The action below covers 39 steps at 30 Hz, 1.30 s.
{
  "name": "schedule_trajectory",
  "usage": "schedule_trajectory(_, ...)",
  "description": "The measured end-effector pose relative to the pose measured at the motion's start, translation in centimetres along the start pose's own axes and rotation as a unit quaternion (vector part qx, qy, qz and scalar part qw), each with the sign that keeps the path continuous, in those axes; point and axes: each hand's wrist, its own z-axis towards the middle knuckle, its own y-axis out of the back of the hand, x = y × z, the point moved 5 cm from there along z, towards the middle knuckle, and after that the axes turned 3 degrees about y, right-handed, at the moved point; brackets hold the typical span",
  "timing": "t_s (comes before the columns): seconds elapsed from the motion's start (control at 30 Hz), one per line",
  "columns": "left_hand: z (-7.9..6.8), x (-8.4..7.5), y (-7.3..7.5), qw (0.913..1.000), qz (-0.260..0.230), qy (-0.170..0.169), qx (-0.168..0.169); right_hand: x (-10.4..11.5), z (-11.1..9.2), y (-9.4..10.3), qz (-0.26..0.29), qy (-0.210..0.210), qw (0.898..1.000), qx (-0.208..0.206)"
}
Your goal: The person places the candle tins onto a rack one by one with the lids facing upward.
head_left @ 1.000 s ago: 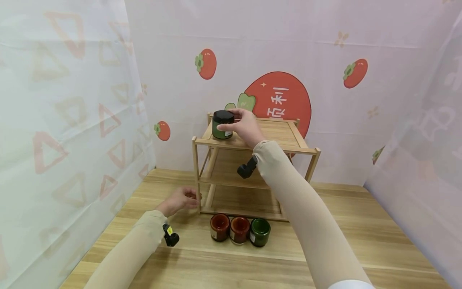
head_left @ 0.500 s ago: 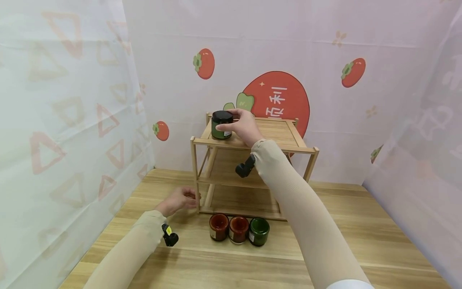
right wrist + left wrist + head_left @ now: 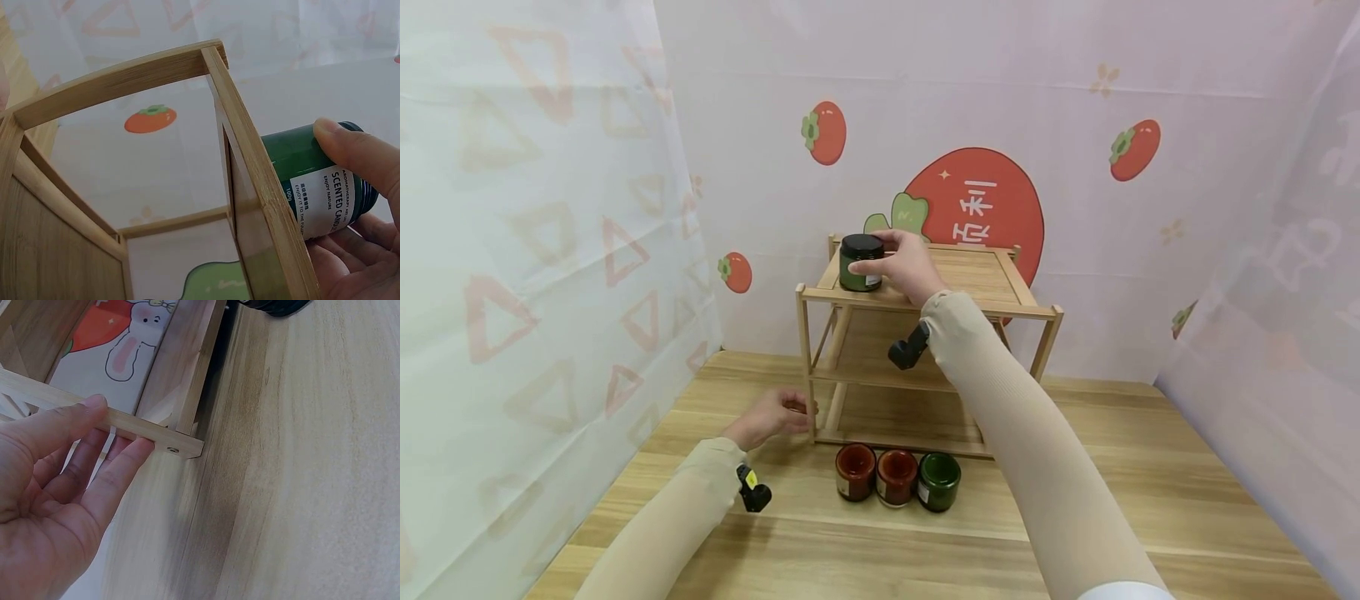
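My right hand (image 3: 912,268) holds a green glass scented candle jar (image 3: 854,278) with a black lid, thumb on the near side and fingers behind. The jar is upright over the left front part of the top board of a wooden shelf rack (image 3: 970,279). A white label on the candle jar (image 3: 325,200) reads "scented candle" in the right wrist view. Low at the left, my left hand (image 3: 772,417) grips the rack's front left leg. Thumb and fingertips lie on opposite sides of that leg (image 3: 169,440) in the left wrist view.
On the wooden table (image 3: 820,558), in front of the rack, stand two red jars, a left one (image 3: 855,487) and a middle one (image 3: 897,492), with a green jar (image 3: 938,496) at their right. Printed cloth walls (image 3: 760,192) enclose the back and both sides.
The right hand and the candle jar have come down slightly onto the top board. My left hand keeps its place on the leg.
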Motion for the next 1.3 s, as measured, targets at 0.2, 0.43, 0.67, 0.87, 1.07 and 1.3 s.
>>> schedule_trajectory(0.2,0.1,0.0,-0.1,1.0,-0.002,-0.001,0.001,0.0,0.1,-0.1,-0.004,-0.001,1.0,0.002)
schedule_trajectory(0.43,0.0,0.1,0.0,1.0,0.0,-0.004,0.001,0.0,0.0,-0.1,-0.016,-0.002,1.0,0.0)
schedule_trajectory(0.67,0.0,0.1,-0.1,1.0,-0.003,0.001,-0.005,0.0,-0.2,0.0,-0.034,-0.005,0.999,0.003)
schedule_trajectory(0.87,0.0,0.1,-0.1,1.0,-0.003,0.002,-0.003,0.1,-0.1,0.0,-0.052,-0.008,0.999,0.012)
schedule_trajectory(1.07,0.0,0.0,0.0,0.9999,-0.012,0.0,0.001,0.4,0.0,0.3,-0.054,-0.005,0.998,0.016)
schedule_trajectory(1.3,0.0,0.1,0.0,1.0,-0.008,0.001,0.004,0.9,-0.5,1.2,-0.049,0.014,0.998,0.024)
